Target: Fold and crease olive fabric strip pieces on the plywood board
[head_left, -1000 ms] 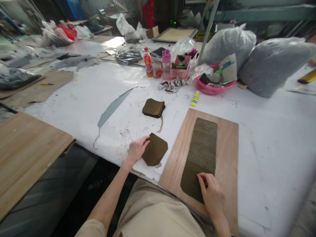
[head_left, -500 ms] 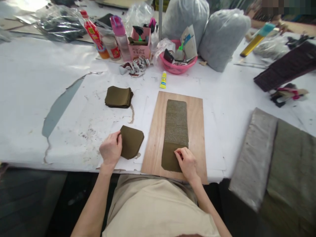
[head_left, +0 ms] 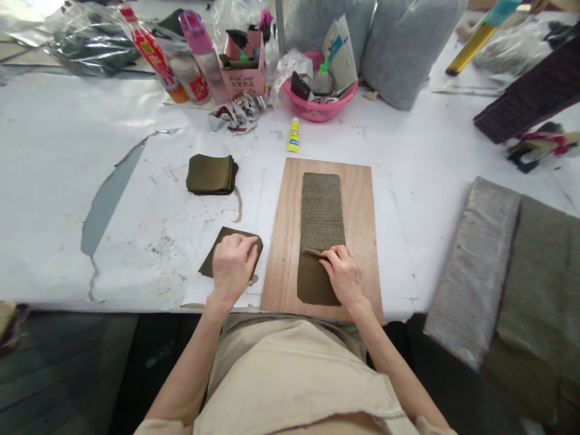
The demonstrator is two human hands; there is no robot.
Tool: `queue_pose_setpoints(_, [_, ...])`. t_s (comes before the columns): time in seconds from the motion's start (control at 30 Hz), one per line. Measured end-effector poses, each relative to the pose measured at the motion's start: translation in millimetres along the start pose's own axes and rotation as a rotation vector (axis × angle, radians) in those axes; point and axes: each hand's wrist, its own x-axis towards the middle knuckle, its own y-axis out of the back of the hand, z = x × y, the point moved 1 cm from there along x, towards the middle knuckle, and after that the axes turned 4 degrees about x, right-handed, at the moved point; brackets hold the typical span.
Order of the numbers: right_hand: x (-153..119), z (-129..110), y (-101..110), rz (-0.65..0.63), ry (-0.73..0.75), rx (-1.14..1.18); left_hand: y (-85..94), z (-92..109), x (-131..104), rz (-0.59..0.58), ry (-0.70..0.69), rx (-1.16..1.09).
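Observation:
My left hand [head_left: 232, 263] is over a small stack of olive-brown sheet pieces [head_left: 212, 261]. Its thumb and fingers are pinched together at the stack's upper right edge, and the palm hides much of the stack. My right hand [head_left: 343, 273] pinches the upper edge of a smooth olive-brown piece [head_left: 315, 283], where a crease shows. That piece lies at the near end of a textured grey-green strip [head_left: 322, 208]. Both rest on a wooden board [head_left: 281, 241]. Farther back is another stack of olive-brown pieces [head_left: 209, 173], untouched.
A yellow glue tube [head_left: 293, 135] lies behind the board. Along the back stand bottles [head_left: 206, 54], a pink box [head_left: 244, 75] and a pink basket [head_left: 319, 110] holding small items. Grey stuffed bags [head_left: 401, 54] are behind. Folded material [head_left: 475, 260] hangs over the right table edge.
My left hand has moved right, from the near stack's left edge across to its upper right edge. My right hand has slid up slightly, and the piece's upper edge is now creased. The view has shifted.

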Motion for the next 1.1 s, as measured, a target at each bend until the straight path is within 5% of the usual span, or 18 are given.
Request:
queue_pose_setpoints(0.13, [-4.5, 2.2, -1.7, 0.042, 0.006, 0.012, -22.9, 54.5, 9.0, -0.153, -0.312, -0.203])
queue_pose_setpoints(0.27, [-7.9, 4.0, -1.7, 0.065, 0.009, 0.009, -42.0, 81.8, 13.3, -0.205, -0.394, -0.228])
queue_pose_setpoints(0.73, [-7.9, 10.4, 3.0, 0.059, 0.14, 0.066, -43.9, 80.1, 20.9, -0.27, -0.36, -0.191])
queue_pose_setpoints(1.1, [-0.8, 11.5, 0.9, 0.056, 0.09, 0.079, -46.1, 78.8, 20.7, -0.265, -0.371, -0.2])
